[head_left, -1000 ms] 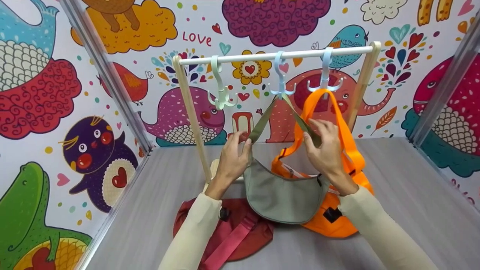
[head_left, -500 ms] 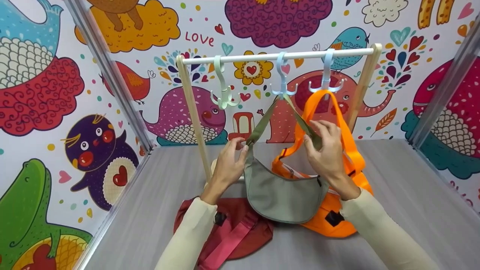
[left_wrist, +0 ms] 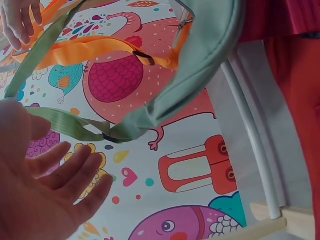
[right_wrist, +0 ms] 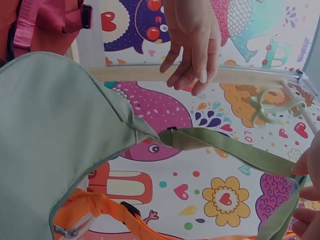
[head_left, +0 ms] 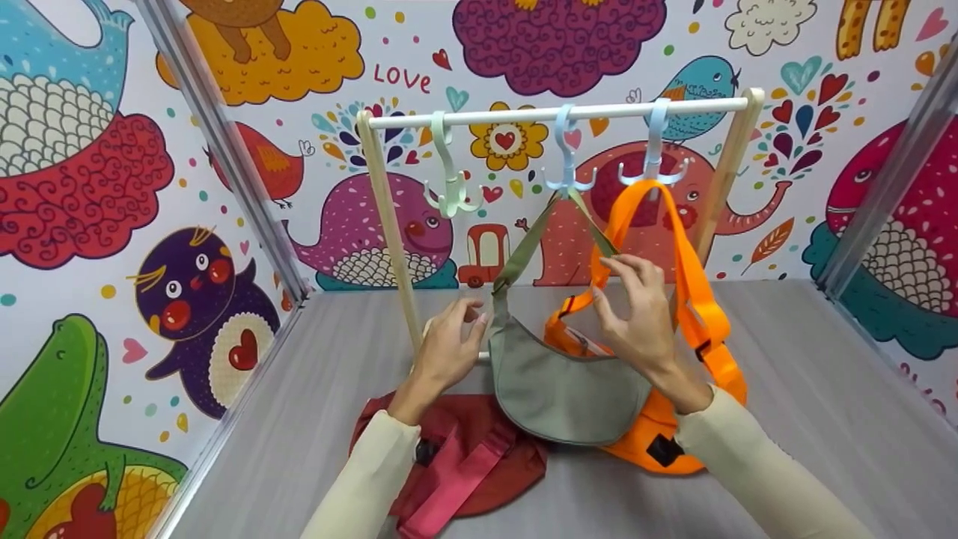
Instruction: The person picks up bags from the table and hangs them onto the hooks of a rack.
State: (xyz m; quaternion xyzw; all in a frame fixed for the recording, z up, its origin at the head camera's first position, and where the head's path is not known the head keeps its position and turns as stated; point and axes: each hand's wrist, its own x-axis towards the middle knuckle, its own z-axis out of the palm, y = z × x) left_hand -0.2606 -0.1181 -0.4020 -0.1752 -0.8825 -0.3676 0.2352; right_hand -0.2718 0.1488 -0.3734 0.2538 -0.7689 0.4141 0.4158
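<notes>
A grey-green crescent shoulder bag (head_left: 569,397) hangs by its olive strap (head_left: 524,247) from the middle blue hook (head_left: 566,168). My left hand (head_left: 449,340) is just left of the bag's upper left corner, fingers loosely bent and holding nothing. The left wrist view shows this hand (left_wrist: 55,185) with its fingers spread below the strap (left_wrist: 70,125). My right hand (head_left: 640,314) is at the strap's right side, fingertips close to it, thumb apart from the fingers. An orange bag (head_left: 658,442) hangs behind by its wide strap from the right blue hook (head_left: 653,161).
A wooden rack with a white rail (head_left: 509,116) stands on the grey table (head_left: 299,419). At its left hangs a pale green hook (head_left: 453,191) with nothing on it. A dark red bag (head_left: 464,471) with a pink strap lies in front. Cartoon-printed walls (head_left: 419,45) surround the table.
My left hand has come off the strap's lower left end and moved down and left. My right hand has shifted slightly left, its fingers letting go of the strap. The grey-green bag stays hanging.
</notes>
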